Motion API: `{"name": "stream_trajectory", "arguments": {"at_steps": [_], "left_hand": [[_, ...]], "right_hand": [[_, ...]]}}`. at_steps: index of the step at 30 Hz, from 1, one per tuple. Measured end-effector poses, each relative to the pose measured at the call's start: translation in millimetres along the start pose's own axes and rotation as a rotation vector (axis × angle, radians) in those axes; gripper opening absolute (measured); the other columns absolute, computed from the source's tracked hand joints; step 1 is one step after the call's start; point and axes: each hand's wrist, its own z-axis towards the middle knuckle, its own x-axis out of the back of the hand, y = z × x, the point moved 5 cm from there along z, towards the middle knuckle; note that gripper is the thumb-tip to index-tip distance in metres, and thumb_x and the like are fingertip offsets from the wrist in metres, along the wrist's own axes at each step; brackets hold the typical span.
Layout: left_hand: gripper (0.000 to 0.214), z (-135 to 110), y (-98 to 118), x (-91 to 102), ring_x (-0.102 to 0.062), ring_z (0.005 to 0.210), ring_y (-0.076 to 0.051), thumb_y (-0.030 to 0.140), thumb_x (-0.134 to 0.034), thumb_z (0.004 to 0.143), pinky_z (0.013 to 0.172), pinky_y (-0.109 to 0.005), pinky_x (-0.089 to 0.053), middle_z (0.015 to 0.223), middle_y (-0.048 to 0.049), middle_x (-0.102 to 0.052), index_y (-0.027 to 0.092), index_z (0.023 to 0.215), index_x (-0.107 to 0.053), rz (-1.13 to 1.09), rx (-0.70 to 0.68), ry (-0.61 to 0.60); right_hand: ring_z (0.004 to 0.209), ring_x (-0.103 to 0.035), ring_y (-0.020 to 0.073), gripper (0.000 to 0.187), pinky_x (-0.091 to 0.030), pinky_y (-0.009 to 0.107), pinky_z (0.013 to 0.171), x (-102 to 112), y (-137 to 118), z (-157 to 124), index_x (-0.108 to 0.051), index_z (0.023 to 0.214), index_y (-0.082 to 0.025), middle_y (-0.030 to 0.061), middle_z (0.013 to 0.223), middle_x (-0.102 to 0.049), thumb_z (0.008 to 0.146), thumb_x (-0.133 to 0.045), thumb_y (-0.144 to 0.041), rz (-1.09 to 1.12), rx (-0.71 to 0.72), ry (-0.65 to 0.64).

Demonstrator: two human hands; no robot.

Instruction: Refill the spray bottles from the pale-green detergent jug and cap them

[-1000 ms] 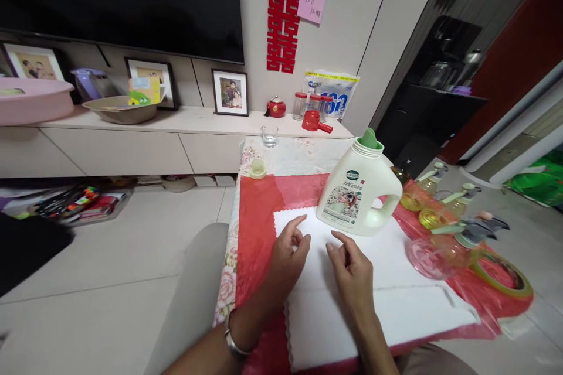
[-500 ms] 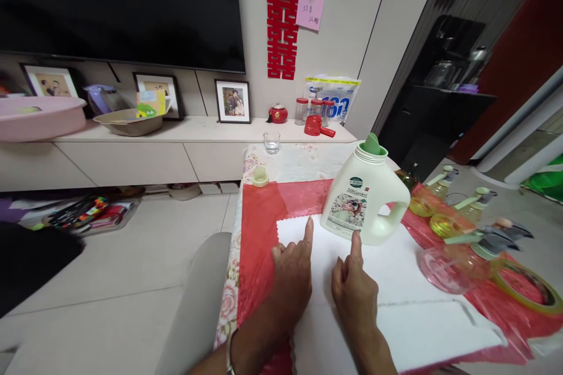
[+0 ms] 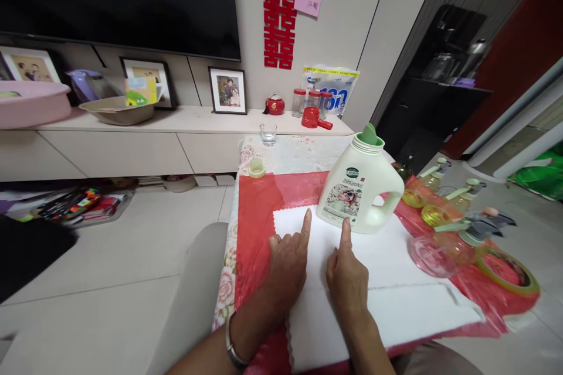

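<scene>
My left hand (image 3: 288,261) and my right hand (image 3: 347,272) rest on a white cloth (image 3: 373,281) spread over a red plastic sheet (image 3: 257,211) on the table. Each hand points forward with its forefinger stretched out and the other fingers curled under; neither holds anything. The right forefinger tip almost touches the base of a white detergent jug (image 3: 358,190) with a green spout, which stands upright on the cloth's far edge. A metal bracelet sits on my left wrist.
Several spray bottles (image 3: 457,220) and a tape roll (image 3: 504,269) lie at the table's right. A small green cap (image 3: 257,169) and a glass (image 3: 268,134) stand at the far end. Behind is a low cabinet (image 3: 132,140) with photo frames, jars and basins.
Both hands went from loosely curled to pointing with the forefingers toward the jug. Over the last half second they have hardly moved; only the camera shifted a little.
</scene>
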Motion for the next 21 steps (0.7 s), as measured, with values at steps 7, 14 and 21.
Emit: {"name": "stream_trajectory", "arguments": {"at_steps": [7,14,21], "left_hand": [[0.098,0.7,2.2,2.2,-0.056,0.066,-0.019,-0.003,-0.047,0.079,0.065,-0.037,-0.026,0.071,0.0029,-0.059,0.013,0.157,0.011,0.045,0.000,0.018],[0.096,0.9,2.7,1.2,-0.056,0.065,-0.018,-0.001,-0.047,0.081,0.064,-0.037,-0.026,0.071,0.0026,-0.060,0.012,0.157,0.009,0.006,-0.009,0.035],[0.092,-0.7,3.0,-2.2,-0.056,0.067,-0.018,0.000,-0.051,0.084,0.065,-0.036,-0.027,0.073,0.0019,-0.060,0.014,0.158,0.002,0.036,-0.010,0.034]], "right_hand": [[0.044,-0.043,0.0122,0.070,-0.026,0.022,0.049,-3.3,1.6,-0.6,-0.026,0.156,-0.006,-0.0050,0.053,-0.043,0.086,-0.037,-0.010,-0.017,-0.042,-0.051],[0.045,-0.042,0.0117,0.073,-0.029,0.020,0.049,-8.6,5.5,-0.1,-0.027,0.156,-0.009,-0.0052,0.054,-0.042,0.085,-0.041,-0.010,0.002,-0.093,-0.148],[0.044,-0.040,0.0107,0.071,-0.028,0.020,0.050,-7.9,3.9,-0.9,-0.025,0.156,-0.006,-0.0054,0.054,-0.041,0.087,-0.039,-0.009,0.018,-0.077,-0.130]]}}
